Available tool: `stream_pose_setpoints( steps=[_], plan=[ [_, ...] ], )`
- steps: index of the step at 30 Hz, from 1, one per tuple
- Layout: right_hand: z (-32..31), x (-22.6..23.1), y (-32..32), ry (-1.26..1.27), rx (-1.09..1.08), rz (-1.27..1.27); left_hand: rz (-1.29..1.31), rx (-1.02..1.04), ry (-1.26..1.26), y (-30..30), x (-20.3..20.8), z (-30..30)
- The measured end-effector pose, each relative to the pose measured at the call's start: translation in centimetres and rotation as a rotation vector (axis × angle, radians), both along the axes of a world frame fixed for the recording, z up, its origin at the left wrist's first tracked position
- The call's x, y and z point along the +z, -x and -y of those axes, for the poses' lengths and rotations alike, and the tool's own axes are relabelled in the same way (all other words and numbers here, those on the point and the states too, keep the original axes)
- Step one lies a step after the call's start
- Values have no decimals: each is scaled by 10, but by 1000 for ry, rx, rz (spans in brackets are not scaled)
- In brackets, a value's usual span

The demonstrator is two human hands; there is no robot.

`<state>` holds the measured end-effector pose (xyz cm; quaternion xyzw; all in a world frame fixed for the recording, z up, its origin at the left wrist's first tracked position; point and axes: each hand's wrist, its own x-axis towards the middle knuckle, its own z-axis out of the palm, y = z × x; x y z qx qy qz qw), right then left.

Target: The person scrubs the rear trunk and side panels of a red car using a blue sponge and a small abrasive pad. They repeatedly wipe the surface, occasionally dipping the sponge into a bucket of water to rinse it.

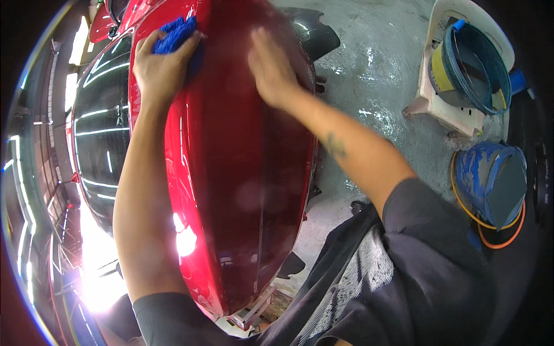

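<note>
A glossy red car body (pixel 242 190) runs through the middle of the view, with a dark window (pixel 104 127) on its left side. My left hand (pixel 160 72) is closed around a bunched blue cloth (pixel 175 34) at the upper edge of the red panel. To the right of it, my right hand (pixel 271 69) is over the duller red side panel, fingers stretched out and holding nothing. That hand is slightly blurred, and whether its palm touches the paint I cannot tell.
At the upper right a white plastic chair (pixel 441 109) carries a dark teal bucket (pixel 502 86). Below it stands a scuffed blue container (pixel 476 173) beside a looped orange hose (pixel 501 245). The grey floor (pixel 369 75) looks wet. Black flaps (pixel 314 34) stick out from the car.
</note>
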<state>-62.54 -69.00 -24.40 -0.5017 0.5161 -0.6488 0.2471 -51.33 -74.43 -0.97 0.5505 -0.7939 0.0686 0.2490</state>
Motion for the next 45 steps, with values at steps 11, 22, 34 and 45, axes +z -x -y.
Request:
stream_pose_setpoints(
  steps=[11, 22, 34, 45],
  plan=[
    [-9, -136, 38, -126, -188, 104, -208, -191, -220, -51, -10, -65],
    [-218, -195, -92, -412, 133, -73, -132, -267, -54, -17, -19, -18],
    [-213, -208, -90, -420, 144, -108, -107, -277, -43, -25, -21, -13],
    [-229, -239, -89, -256, 0, 239, -42, -247, 45, -27, -23, 7]
  ],
)
